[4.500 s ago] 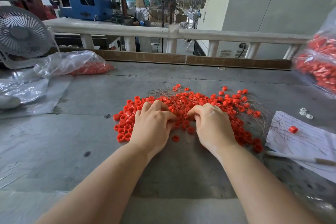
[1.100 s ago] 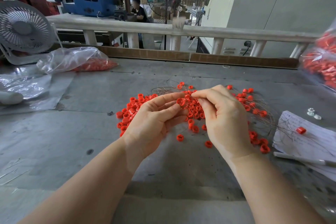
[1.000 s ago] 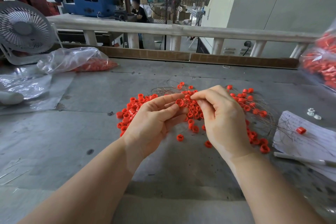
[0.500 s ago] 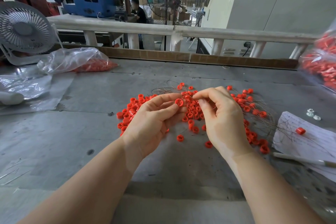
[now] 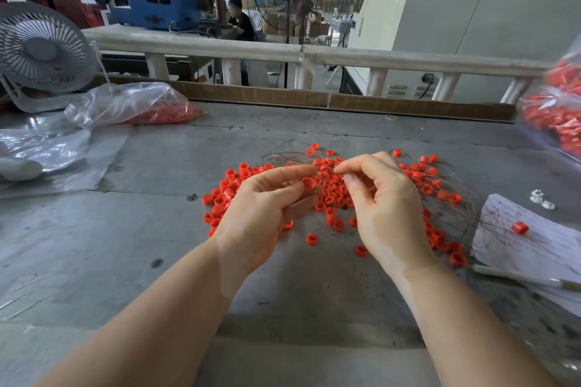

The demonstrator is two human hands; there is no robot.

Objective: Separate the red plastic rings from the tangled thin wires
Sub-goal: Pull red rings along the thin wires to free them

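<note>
- Rings [image 5: 338, 198], red, lie heaped on the grey surface [image 5: 132, 229], tangled with thin wires [image 5: 452, 198], under both raised hands
- Left hand [image 5: 261, 207] has fingers curled, pinching one ring [image 5: 308, 182] between thumb and a fingertip
- Right hand [image 5: 385, 207] pinches a wire near the forefinger tip, other fingers curled
- Paper [image 5: 534, 239] to the right bears a lone ring [image 5: 519, 227]
</note>
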